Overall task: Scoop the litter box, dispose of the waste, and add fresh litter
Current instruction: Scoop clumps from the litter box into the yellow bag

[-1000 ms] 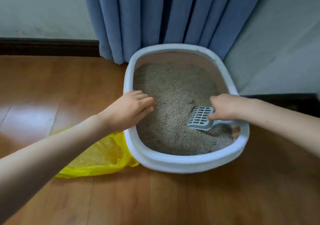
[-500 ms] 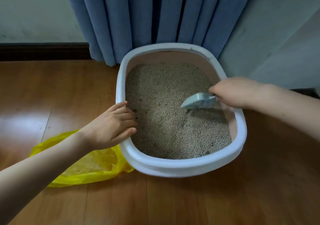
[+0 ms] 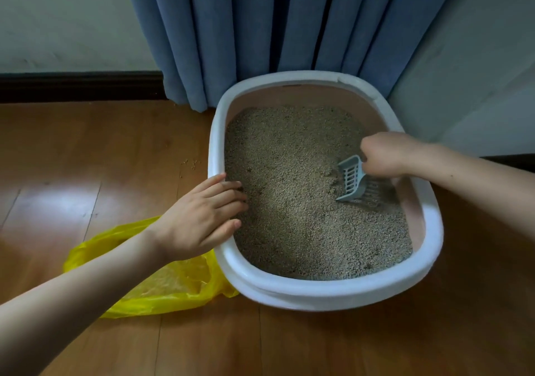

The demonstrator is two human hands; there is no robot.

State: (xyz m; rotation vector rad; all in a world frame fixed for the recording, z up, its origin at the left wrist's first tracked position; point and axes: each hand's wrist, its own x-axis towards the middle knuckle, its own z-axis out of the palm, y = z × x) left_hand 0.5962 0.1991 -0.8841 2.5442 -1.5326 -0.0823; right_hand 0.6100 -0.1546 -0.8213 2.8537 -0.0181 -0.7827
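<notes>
1. Scooping looks underway: the right hand (image 3: 388, 155) grips the slotted pale-blue scoop (image 3: 351, 180), tip dug into the litter near the litter box (image 3: 333, 291)'s right wall.
2. The left hand (image 3: 202, 216) rests flat-fingered on the box's left rim.
3. Crinkly yellow bag (image 3: 162, 286) lies left of the box; disposal and fresh litter apparently remain.
4. Granular beige litter, smooth oval white rim.

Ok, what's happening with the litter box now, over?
Right hand grips scoop, tip down in litter. Left hand rests on litter box rim. Yellow bag beside box, nothing in the way.
</notes>
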